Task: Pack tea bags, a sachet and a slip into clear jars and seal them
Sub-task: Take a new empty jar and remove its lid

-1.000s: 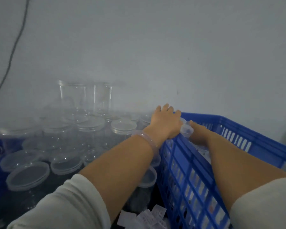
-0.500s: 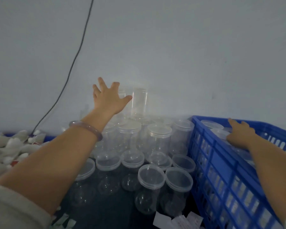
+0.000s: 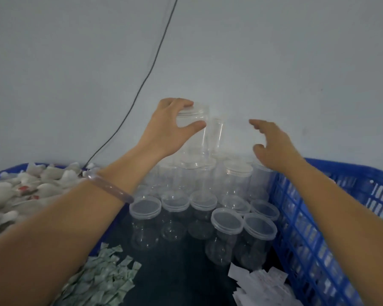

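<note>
A dark desk (image 3: 181,272) meets a pale grey wall (image 3: 274,62), and a thin black cable (image 3: 142,85) hangs down it. Left of the blue slatted plastic crate (image 3: 296,217) stand lidded clear round plastic jars (image 3: 226,219). Your left hand (image 3: 164,131), spread in mid-air half a second ago, now grips the topmost clear jar (image 3: 194,138) near its rim, left of the crate's far corner. Your right hand (image 3: 274,146) has left the crate and hovers released beside that jar. Crinkled green-white sachets (image 3: 111,274) and flat white paper slips (image 3: 259,281) lie left of the crate's near end.
</note>
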### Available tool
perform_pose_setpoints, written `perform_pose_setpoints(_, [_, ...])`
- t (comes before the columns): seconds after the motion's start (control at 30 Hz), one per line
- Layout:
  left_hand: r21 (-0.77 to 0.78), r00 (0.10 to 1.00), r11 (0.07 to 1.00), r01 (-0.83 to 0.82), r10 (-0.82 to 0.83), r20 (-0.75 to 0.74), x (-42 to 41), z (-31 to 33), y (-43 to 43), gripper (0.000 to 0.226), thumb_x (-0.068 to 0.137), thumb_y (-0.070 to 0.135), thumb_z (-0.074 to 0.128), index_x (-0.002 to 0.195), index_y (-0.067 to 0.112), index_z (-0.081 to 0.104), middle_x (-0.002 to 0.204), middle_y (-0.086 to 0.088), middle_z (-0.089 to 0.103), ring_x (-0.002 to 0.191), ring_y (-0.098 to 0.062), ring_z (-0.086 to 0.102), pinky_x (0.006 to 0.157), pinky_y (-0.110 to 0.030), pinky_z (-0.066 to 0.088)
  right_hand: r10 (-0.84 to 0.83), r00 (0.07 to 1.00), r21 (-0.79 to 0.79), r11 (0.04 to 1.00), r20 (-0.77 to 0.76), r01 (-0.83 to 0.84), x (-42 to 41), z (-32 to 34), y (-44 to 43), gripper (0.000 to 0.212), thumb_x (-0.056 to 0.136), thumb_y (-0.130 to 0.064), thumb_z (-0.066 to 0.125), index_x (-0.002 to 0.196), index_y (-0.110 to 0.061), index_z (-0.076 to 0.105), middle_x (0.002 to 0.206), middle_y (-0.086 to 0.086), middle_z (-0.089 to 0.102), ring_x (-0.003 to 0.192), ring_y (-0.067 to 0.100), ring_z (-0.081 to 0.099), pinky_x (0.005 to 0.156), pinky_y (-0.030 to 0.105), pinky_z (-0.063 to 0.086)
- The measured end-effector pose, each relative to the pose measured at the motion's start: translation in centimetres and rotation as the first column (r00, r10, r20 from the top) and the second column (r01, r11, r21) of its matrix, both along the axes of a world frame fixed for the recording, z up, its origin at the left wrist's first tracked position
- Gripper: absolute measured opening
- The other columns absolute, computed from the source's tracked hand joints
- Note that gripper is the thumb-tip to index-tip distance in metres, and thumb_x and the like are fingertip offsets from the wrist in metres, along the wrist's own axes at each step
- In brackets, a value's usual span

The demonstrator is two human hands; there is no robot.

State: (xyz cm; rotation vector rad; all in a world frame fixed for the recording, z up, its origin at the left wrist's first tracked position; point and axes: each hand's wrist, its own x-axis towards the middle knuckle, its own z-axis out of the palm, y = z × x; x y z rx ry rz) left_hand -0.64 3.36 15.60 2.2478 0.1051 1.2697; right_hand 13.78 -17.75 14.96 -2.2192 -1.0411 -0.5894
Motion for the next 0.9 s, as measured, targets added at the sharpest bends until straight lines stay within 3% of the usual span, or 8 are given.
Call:
perform_pose_setpoints(0.1, [0.004, 0.998, 0.999, 0.036, -0.036, -0.057, -2.4, -1.7, -0.6, 0.052, 0.081, 0.047, 0.069, 0.127, 0.029, 0.054, 0.132, 0.009, 0.044, 0.114, -0.003, 0.047, 0.101, -0.024, 0.039, 0.236, 0.969, 0.075, 0.97, -0.076, -0.231, -5.5, -2.7, 4.7, 0.06, 0.087, 0.001, 0.051, 0.143, -0.018, 0.042, 0.133, 0.001, 0.05, 0.117, 0.012, 0.048, 0.103, 0.029, 0.04])
perform_pose_setpoints(0.23, [-0.036, 0.998, 0.999, 0.02, -0.022, -0.054, -5.7, -4.9, -0.7, 0.051, 0.08, 0.046, 0.069, 0.126, 0.028, 0.055, 0.129, 0.01, 0.044, 0.107, -0.001, 0.047, 0.094, -0.019, 0.038, 0.342, 0.913, 0.272, 0.921, -0.222, -0.278, -11.1, -5.8, 7.7, 0.055, 0.09, 0.001, 0.048, 0.143, -0.01, 0.038, 0.119, -0.009, 0.047, 0.105, 0.009, 0.052, 0.087, 0.024, 0.044])
perform_pose_setpoints(0.43, [-0.043, 0.997, 0.999, 0.002, -0.005, -0.075, -8.3, -8.9, -1.5, 0.05, 0.081, 0.037, 0.072, 0.126, 0.024, 0.055, 0.132, 0.007, 0.041, 0.107, -0.002, 0.043, 0.092, -0.019, 0.035, 0.315, 0.881, 0.231, 0.942, -0.352, -0.245, -14.7, -9.4, 7.0, 0.06, 0.091, -0.001, 0.051, 0.146, -0.01, 0.03, 0.127, -0.005, 0.044, 0.111, 0.009, 0.047, 0.078, 0.011, 0.039])
perform_pose_setpoints(0.57, [-0.019, 0.999, 1.0, 0.019, -0.02, -0.033, -7.7, -7.6, -3.4, 0.052, 0.082, 0.038, 0.07, 0.128, 0.023, 0.052, 0.138, 0.001, 0.041, 0.107, -0.006, 0.043, 0.092, -0.022, 0.037, 0.264, 0.904, 0.237, 0.953, -0.337, -0.19, -15.0, -7.3, 4.7, 0.06, 0.09, -0.001, 0.05, 0.146, -0.01, 0.03, 0.133, -0.001, 0.046, 0.111, 0.009, 0.047, 0.088, 0.021, 0.04])
perform_pose_setpoints(0.77, [0.013, 0.998, 0.998, 0.065, -0.064, -0.024, -6.6, -5.6, -5.5, 0.051, 0.08, 0.037, 0.072, 0.125, 0.022, 0.055, 0.135, -0.001, 0.044, 0.108, -0.008, 0.045, 0.098, -0.028, 0.039, 0.217, 0.914, 0.237, 0.961, -0.343, -0.14, -14.7, -5.9, 2.2, 0.062, 0.09, -0.002, 0.049, 0.148, -0.009, 0.028, 0.138, 0.004, 0.045, 0.112, 0.011, 0.048, 0.089, 0.025, 0.041])
perform_pose_setpoints(0.9, [0.022, 0.997, 0.997, 0.069, -0.068, -0.042, -6.2, -6.2, -6.1, 0.052, 0.08, 0.036, 0.073, 0.126, 0.02, 0.055, 0.135, -0.002, 0.044, 0.112, -0.01, 0.045, 0.1, -0.028, 0.038, 0.211, 0.897, 0.199, 0.97, -0.388, -0.141, -14.0, -6.5, 1.4, 0.064, 0.091, -0.003, 0.05, 0.149, -0.009, 0.025, 0.142, 0.005, 0.043, 0.124, 0.019, 0.048, 0.089, 0.024, 0.04])
